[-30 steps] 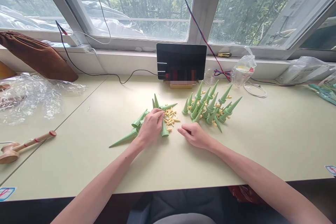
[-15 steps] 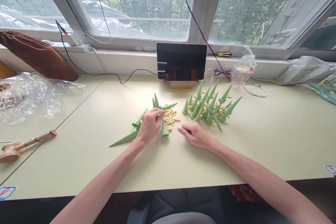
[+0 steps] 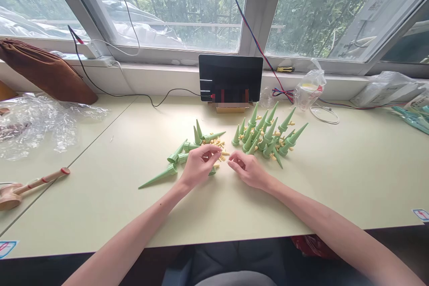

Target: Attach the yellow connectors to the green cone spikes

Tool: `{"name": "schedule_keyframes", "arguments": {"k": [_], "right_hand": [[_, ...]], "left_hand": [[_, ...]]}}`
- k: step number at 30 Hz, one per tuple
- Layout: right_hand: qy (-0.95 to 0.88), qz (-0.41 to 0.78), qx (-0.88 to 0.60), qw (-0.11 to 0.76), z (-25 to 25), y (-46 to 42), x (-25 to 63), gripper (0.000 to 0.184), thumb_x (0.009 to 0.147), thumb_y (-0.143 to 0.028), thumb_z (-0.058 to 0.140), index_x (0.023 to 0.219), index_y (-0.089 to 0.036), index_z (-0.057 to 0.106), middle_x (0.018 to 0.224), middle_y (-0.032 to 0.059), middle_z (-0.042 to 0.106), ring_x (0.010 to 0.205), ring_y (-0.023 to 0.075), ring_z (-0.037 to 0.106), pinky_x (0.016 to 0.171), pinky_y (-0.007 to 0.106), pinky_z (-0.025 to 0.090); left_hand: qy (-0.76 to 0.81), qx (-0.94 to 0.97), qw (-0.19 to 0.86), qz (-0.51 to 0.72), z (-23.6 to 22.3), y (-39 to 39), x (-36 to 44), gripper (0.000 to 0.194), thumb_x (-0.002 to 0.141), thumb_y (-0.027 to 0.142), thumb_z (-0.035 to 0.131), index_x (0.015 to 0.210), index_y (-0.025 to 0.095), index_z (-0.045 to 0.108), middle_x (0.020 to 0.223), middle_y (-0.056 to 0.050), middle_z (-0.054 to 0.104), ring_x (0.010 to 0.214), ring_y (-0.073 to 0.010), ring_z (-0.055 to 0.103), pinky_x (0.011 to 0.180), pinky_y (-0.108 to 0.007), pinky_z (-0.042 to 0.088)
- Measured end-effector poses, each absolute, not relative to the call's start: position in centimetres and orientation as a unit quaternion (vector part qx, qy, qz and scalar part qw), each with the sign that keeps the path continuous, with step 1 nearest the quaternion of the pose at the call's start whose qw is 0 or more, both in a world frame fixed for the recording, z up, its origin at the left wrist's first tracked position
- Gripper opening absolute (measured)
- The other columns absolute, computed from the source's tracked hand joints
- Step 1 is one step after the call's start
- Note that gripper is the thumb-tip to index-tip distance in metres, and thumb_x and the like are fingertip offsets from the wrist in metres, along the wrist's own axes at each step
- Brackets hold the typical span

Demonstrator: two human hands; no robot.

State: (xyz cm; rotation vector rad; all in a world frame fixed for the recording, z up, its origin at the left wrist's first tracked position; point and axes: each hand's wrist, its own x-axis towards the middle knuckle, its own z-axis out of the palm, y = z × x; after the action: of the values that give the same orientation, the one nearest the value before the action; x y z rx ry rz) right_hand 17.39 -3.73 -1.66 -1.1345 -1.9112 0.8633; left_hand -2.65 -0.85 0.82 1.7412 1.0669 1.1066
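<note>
My left hand (image 3: 200, 164) is over the near side of a pile of small yellow pegs (image 3: 217, 143), thumb and fingers pinched together. What lies between its fingertips is too small to make out. Just to its right my right hand (image 3: 248, 170) rests low over the table, fingers curled and thumb against them; their contents are hidden. The two hands' fingertips are close but apart. Loose green cone-shaped spikes (image 3: 161, 175) lie left of and behind my left hand, one partly hidden beneath it. Beyond my right hand stands a cluster of green spikes with yellow pegs in their sides (image 3: 269, 132).
A dark tablet (image 3: 231, 78) leans on a cardboard stand (image 3: 231, 109) at the back. Clear plastic wrap (image 3: 56, 120) and a wooden kendama (image 3: 36, 185) lie at left. A bagged cup (image 3: 309, 91) and a white cable (image 3: 325, 116) sit at back right.
My left hand has moved right and slightly nearer, from over the peg pile towards my right hand. My right hand stays almost in place, its fingers shifting slightly.
</note>
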Motion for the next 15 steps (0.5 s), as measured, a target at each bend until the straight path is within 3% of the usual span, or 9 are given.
{"name": "schedule_keyframes", "arguments": {"k": [4, 15], "right_hand": [[-0.74, 0.323, -0.437, 0.397, -2.03, -3.75, 17.5, 0.02, 0.098, -0.032, 0.046, 0.082, -0.02, 0.047, 0.064, -0.0042, 0.048, 0.051, 0.0093, 0.038, 0.051, 0.024, 0.031], [-0.79, 0.237, -0.417, 0.382, -2.62, -4.28, 17.24, 0.04, 0.096, -0.034, 0.051, 0.066, -0.022, 0.029, 0.055, -0.0074, 0.028, 0.05, 0.0087, 0.024, 0.05, 0.025, 0.023]], "left_hand": [[0.415, 0.676, 0.409, 0.452, 0.99, -0.96, -2.59, 0.016, 0.084, 0.032, 0.068, 0.088, 0.017, 0.072, 0.078, -0.005, 0.07, 0.069, -0.0152, 0.065, 0.055, -0.023, 0.051], [0.394, 0.707, 0.352, 0.471, 1.22, -1.28, -2.54, 0.012, 0.086, 0.027, 0.067, 0.089, 0.017, 0.072, 0.079, -0.004, 0.071, 0.066, -0.0137, 0.064, 0.052, -0.022, 0.05]]}}
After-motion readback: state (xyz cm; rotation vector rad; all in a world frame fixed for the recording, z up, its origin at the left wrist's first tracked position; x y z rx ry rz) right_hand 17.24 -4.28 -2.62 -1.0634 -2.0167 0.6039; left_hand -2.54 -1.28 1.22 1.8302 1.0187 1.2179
